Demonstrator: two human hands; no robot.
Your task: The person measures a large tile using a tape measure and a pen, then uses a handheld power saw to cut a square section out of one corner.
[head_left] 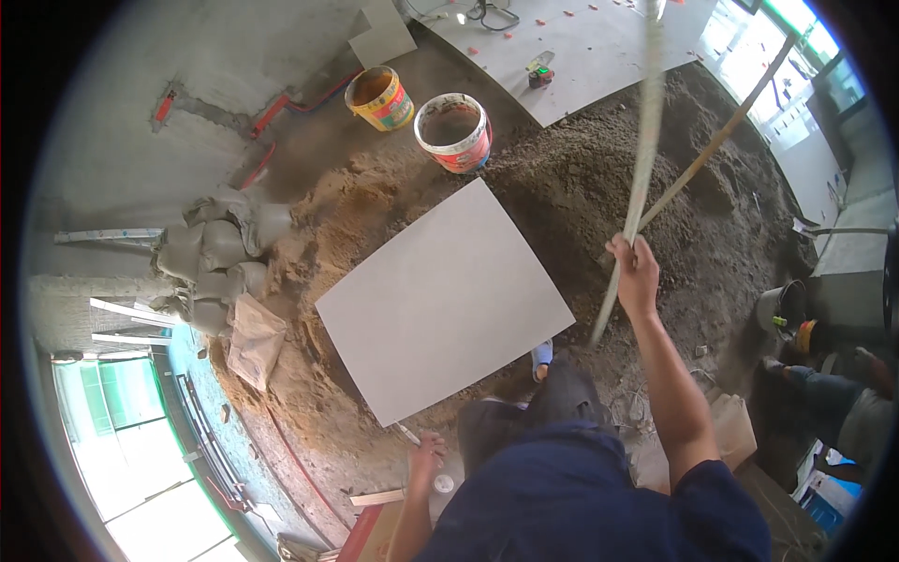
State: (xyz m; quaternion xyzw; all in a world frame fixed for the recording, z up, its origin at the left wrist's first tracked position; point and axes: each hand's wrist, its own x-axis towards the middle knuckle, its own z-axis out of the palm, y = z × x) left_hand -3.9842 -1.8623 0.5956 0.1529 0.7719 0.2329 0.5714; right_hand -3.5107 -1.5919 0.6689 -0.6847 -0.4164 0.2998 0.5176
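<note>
Your R hand [634, 267] is out fwd, arm nearly straight, fingers wrapped round a long pale pole [648, 122]. Your L hand [428, 453] sits low, elbow nr your side, pinching a slim white stick [406, 433] by the nr corner of the big white tile [445, 304]. Tile's in front of you, over sand [351, 201]; far corner's nr the white-rimmed bucket [461, 156]. Open sand L of it; R corner's nr the pole's low end.
</note>
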